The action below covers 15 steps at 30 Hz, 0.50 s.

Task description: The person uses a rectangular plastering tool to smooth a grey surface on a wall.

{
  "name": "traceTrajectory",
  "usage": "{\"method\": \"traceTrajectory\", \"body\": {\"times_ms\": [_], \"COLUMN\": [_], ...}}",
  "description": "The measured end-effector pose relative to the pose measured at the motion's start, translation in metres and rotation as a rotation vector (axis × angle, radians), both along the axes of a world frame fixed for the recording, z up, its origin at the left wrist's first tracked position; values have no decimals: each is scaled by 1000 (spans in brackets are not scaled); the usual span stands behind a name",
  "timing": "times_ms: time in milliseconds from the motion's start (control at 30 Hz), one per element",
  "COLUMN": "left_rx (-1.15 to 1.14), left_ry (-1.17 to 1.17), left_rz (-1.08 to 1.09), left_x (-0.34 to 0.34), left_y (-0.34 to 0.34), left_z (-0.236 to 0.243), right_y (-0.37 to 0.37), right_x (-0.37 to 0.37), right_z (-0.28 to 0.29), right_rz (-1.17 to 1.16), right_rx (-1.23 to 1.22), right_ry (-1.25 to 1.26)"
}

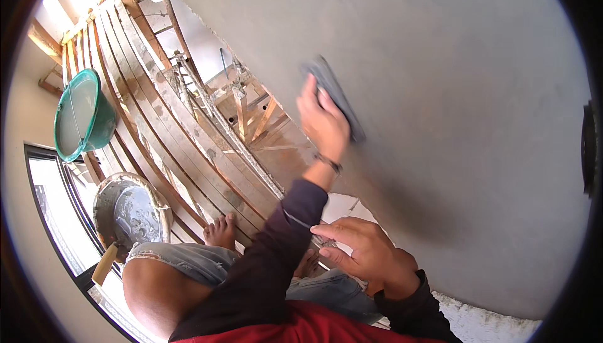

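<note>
My left hand is closed around a dark grey plastering float, which lies against the grey plastered wall. The float and fingers are slightly blurred. A dark band circles that wrist. Lower down, close to the wall's bottom edge, is my right hand. Its fingers are loosely bent, with index finger and thumb apart, and I see nothing held in it. To the left, a mortar-crusted tub contains wet grey mix, and a tool's wooden handle sticks out at its near rim.
Wooden scaffold planks with gaps run beneath me, and my bare foot rests on them. A green bucket with greyish liquid stands at far left. A dark-framed window is beside the tub. Beyond the planks' edge are scaffold poles and a lower floor.
</note>
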<state>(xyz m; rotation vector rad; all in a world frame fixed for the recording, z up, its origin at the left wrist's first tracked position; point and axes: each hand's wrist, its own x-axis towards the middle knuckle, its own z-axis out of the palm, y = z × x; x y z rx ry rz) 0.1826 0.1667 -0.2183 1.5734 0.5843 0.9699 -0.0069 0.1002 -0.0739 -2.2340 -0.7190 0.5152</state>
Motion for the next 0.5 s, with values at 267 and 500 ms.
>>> {"method": "traceTrajectory", "body": {"times_ms": [267, 500], "left_rx": [42, -83], "left_ry": [-4, 87], "left_rz": [-39, -30], "left_x": [33, -22], "left_y": [46, -29], "left_z": [-10, -49], "right_y": [-25, -21], "right_x": [-9, 1], "right_z": [13, 11], "right_rz": [-67, -68], "right_rx": [-45, 82], "right_ry": [-21, -20]}}
